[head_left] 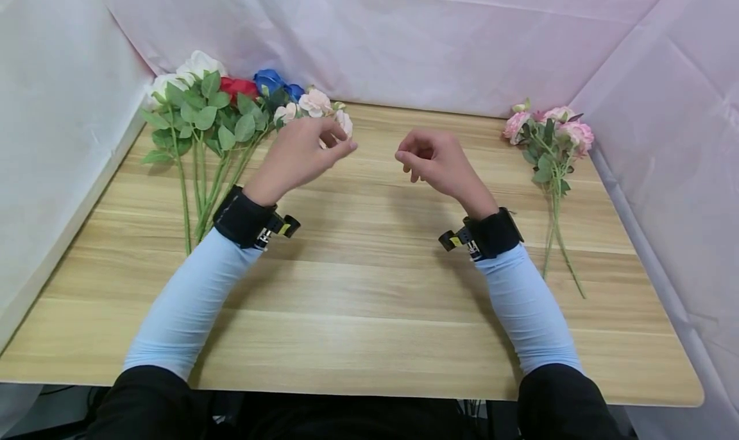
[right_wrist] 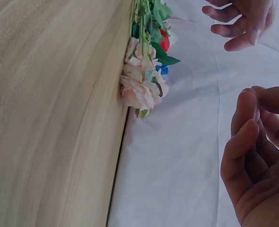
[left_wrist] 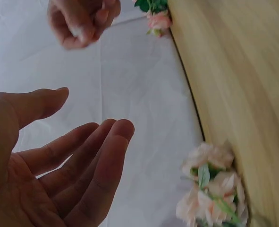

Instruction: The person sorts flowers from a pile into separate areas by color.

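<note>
I have both hands raised over the middle of the wooden table (head_left: 369,286), facing each other with a gap between them, and neither one holds anything. My left hand (head_left: 300,154) hangs with its fingers loosely extended and the thumb apart from them (the left wrist view shows the palm bare and the fingers only gently bent). It is nearest to the mixed bunch of flowers (head_left: 225,119), which lies at the far left corner of the table with its white, red, blue and pale pink heads toward the backdrop and its green stems running back toward me; the pale pink blooms sit just behind the fingertips, though I cannot tell whether they touch. My right hand (head_left: 435,161) is loosely curled, fingertips drawn in toward the thumb, with nothing between them. The pink roses (head_left: 548,138) lie well apart from it at the far right of the table, stems pointing toward the near edge. A pale pink cloth (head_left: 404,36) hangs behind and beside the table.
</note>
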